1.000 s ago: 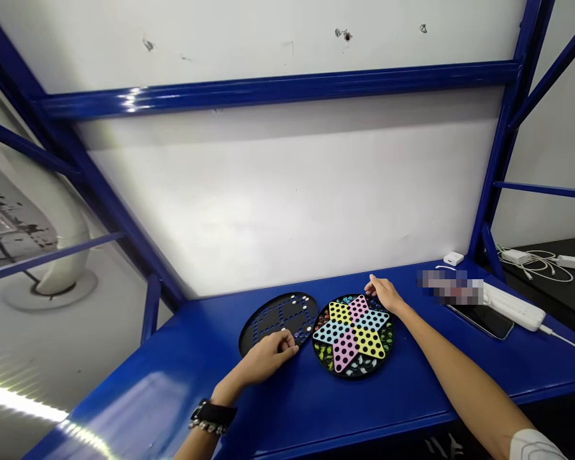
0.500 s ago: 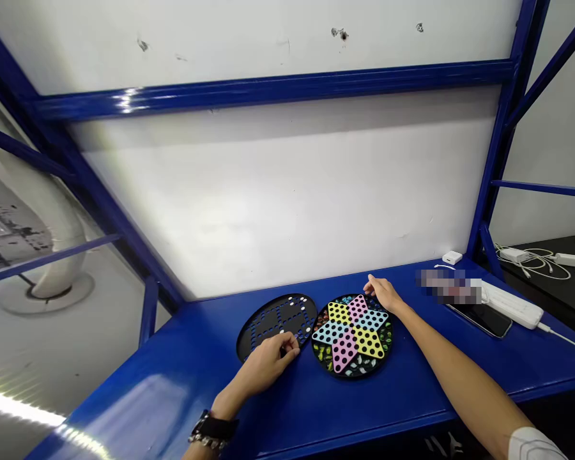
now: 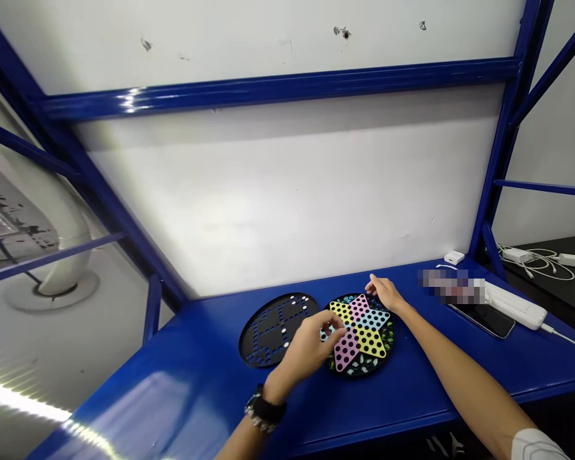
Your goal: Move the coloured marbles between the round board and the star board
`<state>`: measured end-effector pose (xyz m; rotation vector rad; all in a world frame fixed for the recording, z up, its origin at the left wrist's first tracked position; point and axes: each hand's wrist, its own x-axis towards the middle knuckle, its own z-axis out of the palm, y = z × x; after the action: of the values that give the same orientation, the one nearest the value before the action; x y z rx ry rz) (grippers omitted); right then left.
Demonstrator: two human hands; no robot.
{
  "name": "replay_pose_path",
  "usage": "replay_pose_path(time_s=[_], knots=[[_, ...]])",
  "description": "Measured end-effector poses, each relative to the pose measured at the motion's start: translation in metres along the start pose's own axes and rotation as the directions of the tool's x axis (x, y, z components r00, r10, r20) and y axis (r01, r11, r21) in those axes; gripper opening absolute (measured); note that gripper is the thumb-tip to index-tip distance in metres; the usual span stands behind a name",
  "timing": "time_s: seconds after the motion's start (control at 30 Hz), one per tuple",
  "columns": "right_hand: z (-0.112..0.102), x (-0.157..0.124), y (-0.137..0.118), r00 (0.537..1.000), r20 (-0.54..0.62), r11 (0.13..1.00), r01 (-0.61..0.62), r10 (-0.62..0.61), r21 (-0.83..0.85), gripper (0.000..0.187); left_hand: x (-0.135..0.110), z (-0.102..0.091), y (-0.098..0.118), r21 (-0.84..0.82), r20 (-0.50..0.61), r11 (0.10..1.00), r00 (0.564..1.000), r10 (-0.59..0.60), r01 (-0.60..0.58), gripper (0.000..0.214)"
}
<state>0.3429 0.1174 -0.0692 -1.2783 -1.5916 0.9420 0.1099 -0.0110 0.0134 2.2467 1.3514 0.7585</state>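
A round Chinese checkers board [image 3: 370, 337] lies on the blue tabletop, with small coloured pegs in the black compartments around its star. My left hand [image 3: 316, 342], wearing a black wristband, is over the board's left side. Its fingers are bent, with a gap between thumb and forefinger and nothing visible in them. My right hand [image 3: 386, 295] rests at the board's far right rim, its fingers loosely bent and apart. Left of the board is a black oval plate [image 3: 263, 329] with rows of holes; several white pegs [image 3: 294, 300] stand in it. My left hand covers part of the board.
At the right lie a dark phone [image 3: 483, 319], a white power strip [image 3: 517, 305] and a small white adapter [image 3: 454, 257]. A blue metal frame [image 3: 278, 88] and a white panel [image 3: 287, 191] stand behind the table [image 3: 196, 383].
My left hand has moved right, from the black plate's near edge to over the checkers board. A white peg now shows near where it was. My right hand has stayed at the rim.
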Motion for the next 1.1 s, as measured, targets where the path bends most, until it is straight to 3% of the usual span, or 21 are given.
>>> replay_pose_path(time_s=[0.13, 0.27, 0.5, 0.63, 0.73, 0.83, 0.97, 1.1], knots=[[0.001, 0.003, 0.002, 1.0, -0.014, 1.0, 0.011, -0.011, 0.016, 0.065, 0.03, 0.04, 0.032, 0.12, 0.078, 0.977, 0.983, 0.165, -0.174, 0.014], [0.002, 0.005, 0.004, 1.0, -0.022, 0.999, 0.023, -0.022, 0.025, 0.065, 0.049, 0.062, 0.029, 0.265, 0.158, 0.932, 0.965, 0.211, -0.247, 0.012], [0.002, 0.003, 0.002, 1.0, -0.023, 1.0, 0.015, -0.015, 0.003, 0.064, 0.04, 0.055, 0.016, 0.178, 0.213, 0.934, 0.939, 0.271, -0.31, 0.012], [0.002, 0.002, 0.002, 1.0, -0.015, 1.0, 0.004, -0.004, 0.013, 0.063, 0.039, 0.052, 0.018, 0.135, 0.159, 0.956, 0.958, 0.24, -0.262, 0.014], [0.002, 0.003, 0.002, 1.0, -0.018, 1.0, 0.014, -0.013, 0.021, 0.062, 0.037, 0.044, 0.02, 0.154, 0.122, 0.956, 0.964, 0.234, -0.252, 0.016], [0.001, 0.003, 0.002, 1.0, -0.014, 1.0, 0.012, -0.012, 0.017, 0.061, 0.02, 0.021, 0.012, 0.202, 0.087, 0.952, 0.973, 0.215, -0.229, 0.019], [0.002, 0.002, 0.001, 1.0, -0.006, 1.0, 0.009, -0.009, -0.006, 0.063, -0.027, -0.021, -0.029, 0.325, -0.006, 0.945, 0.999, 0.045, -0.041, 0.026], [0.003, 0.002, 0.002, 1.0, -0.01, 1.0, 0.004, -0.004, 0.009, 0.064, -0.076, -0.048, -0.077, 0.422, -0.085, 0.883, 0.979, -0.186, 0.205, 0.028]])
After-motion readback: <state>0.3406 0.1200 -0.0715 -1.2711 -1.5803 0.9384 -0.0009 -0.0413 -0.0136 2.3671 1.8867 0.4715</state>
